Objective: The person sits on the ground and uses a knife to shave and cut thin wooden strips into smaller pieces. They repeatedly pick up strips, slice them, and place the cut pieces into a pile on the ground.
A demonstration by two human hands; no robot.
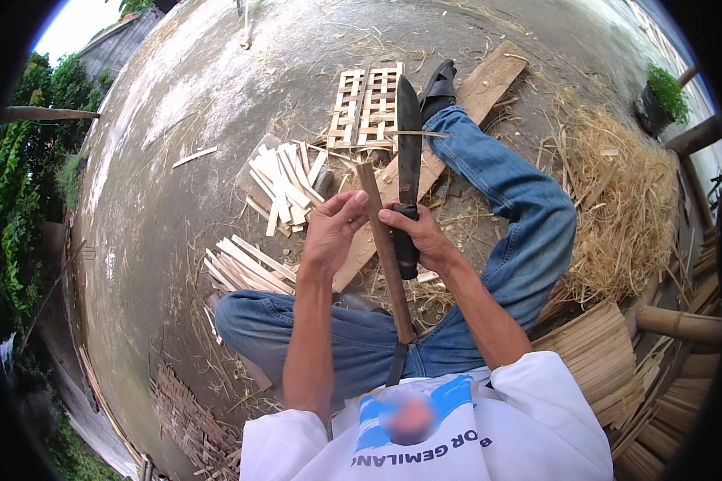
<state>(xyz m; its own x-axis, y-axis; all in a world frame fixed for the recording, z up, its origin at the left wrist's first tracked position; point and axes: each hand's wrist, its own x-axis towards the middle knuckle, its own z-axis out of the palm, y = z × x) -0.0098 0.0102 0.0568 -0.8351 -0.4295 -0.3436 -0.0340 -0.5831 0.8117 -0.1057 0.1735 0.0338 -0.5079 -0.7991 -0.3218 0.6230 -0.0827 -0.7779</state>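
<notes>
My right hand (427,238) is wrapped round the black handle of a long knife (408,152), whose broad dark blade points away from me. Its thumb reaches toward a flat wooden stick (387,256) that rises from my lap between both hands. My left hand (338,228) is on the stick's left, thumb and fingers pressed together near its upper end. Whether a thin piece is pinched there I cannot make out. A thin strip (421,134) crosses the blade in view; I cannot tell if they touch.
Pale split strips (285,180) lie heaped ahead, with another bundle (245,264) by my left knee. Beyond them is a woven lattice panel (367,104). A plank (489,80) runs diagonally under my outstretched leg. Fine shavings (618,208) pile up at the right, near bamboo poles (682,325).
</notes>
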